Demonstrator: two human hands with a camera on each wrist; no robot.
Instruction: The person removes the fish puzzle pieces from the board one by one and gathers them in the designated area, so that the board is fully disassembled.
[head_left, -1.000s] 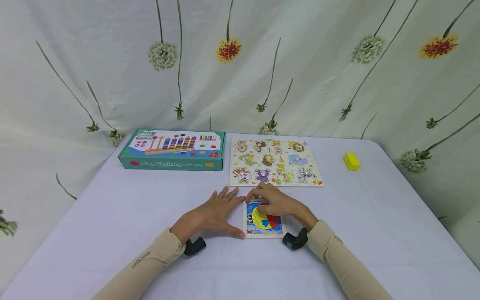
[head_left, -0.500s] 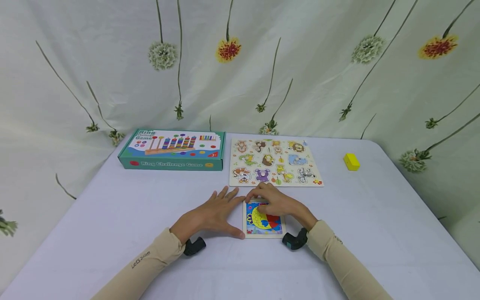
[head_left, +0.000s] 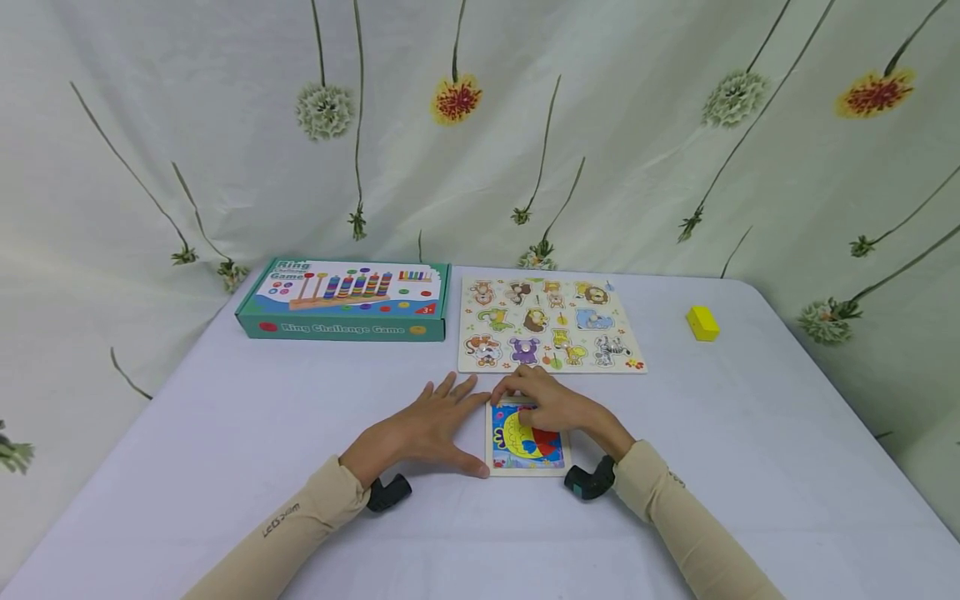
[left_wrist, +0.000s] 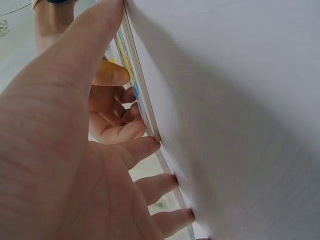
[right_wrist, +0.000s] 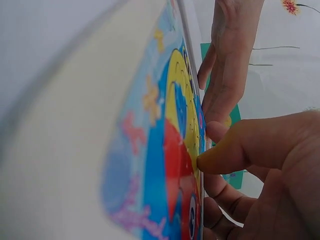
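Note:
A small square fish jigsaw puzzle (head_left: 551, 454) in a pale wooden frame lies on the table between my hands. Its yellow and red fish, on blue, shows large in the right wrist view. My left hand (head_left: 423, 437) is spread at the puzzle's left side, thumb at the near corner, index finger at the far corner. My right hand (head_left: 551, 402) reaches over from the right. Its fingers are bent at the far edge and its thumb (right_wrist: 222, 152) presses the yellow part of the picture, covering some of the upper half in the head view.
Just behind the puzzle lies a larger animal peg puzzle board (head_left: 553, 325). A green ring game box (head_left: 345, 312) stands at the back left. A yellow block (head_left: 702, 323) sits at the back right, and a flowered cloth (head_left: 480, 167) hangs behind the table.
My right thumb has shifted slightly to the right on the picture. The left hand and the puzzle stay in place.

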